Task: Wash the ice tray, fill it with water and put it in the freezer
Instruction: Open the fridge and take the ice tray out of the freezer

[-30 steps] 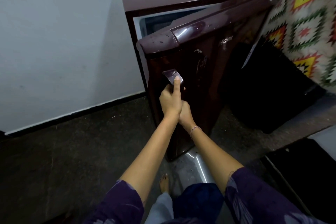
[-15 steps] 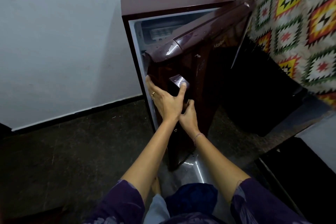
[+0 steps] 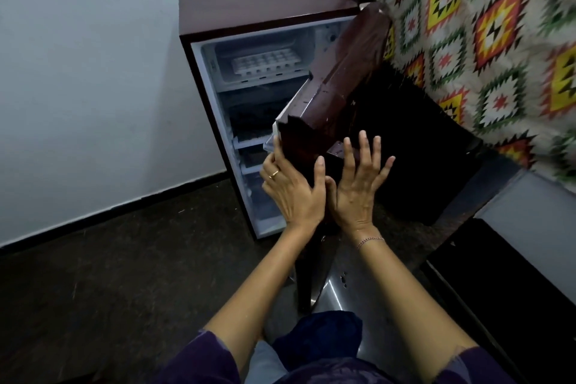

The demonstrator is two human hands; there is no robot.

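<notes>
Head view: white, many-celled ice tray (image 3: pixel 265 64) (in freezer (image 3: pixel 249 45)); left grip (image 3: pixel 293 190) grasps door (image 3: pixel 339 97) edge, right grip (image 3: pixel 355 187) splayed, released.

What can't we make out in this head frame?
Head view only:
- Ice tray cells: too small to tell whether filled.
- Lower shelves: dark, partly behind the door.
- Left hand fingertips: wrapped behind the door edge.
- Door's inner side: faces away.

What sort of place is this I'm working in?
Probably a room in a home: a small maroon fridge stands on the floor against a plain wall, an ice tray sits in its freezer compartment, and a bright patterned cloth hangs to the right.
</notes>
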